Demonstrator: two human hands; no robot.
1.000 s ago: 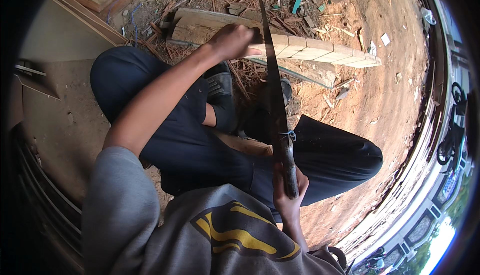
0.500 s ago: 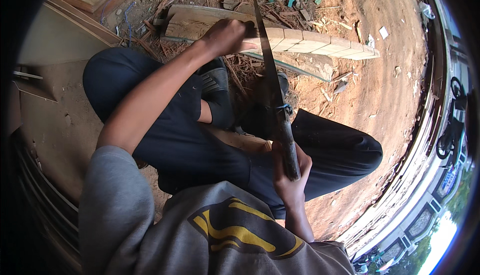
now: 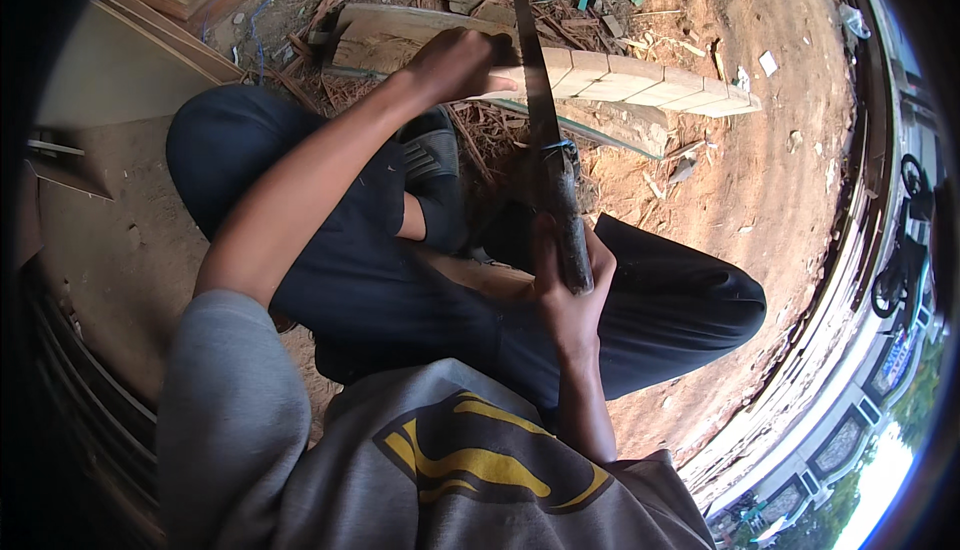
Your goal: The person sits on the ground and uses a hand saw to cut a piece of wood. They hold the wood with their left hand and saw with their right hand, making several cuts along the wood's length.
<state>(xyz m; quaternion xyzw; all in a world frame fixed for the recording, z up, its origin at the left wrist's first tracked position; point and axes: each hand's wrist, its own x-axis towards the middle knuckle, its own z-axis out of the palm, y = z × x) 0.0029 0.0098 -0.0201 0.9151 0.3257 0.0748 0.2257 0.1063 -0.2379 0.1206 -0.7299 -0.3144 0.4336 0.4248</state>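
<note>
My right hand (image 3: 575,275) is wrapped around the dark, worn handle of a hand saw (image 3: 540,100), with blue string tied where handle and blade meet. Its long dark blade points away from me and crosses a pale curved wooden board (image 3: 640,80). Evenly spaced crosswise lines mark the board to the right of the blade. Just left of the blade, my left hand (image 3: 455,65) grips the board, thumb on the near side, the other fingers partly hidden. The blade's edge on the wood is too blurred to make out.
Another wooden piece (image 3: 620,128) with a green edge lies under the board. Wood chips and scraps (image 3: 480,150) cover the ground around it. Panels (image 3: 130,60) lean at the left. My bent legs (image 3: 400,290) frame the work; long planks (image 3: 800,350) lie at the right.
My right hand has pushed the saw forward, away from me, along its blade's length. The left hand and the board have stayed nearly in place.
</note>
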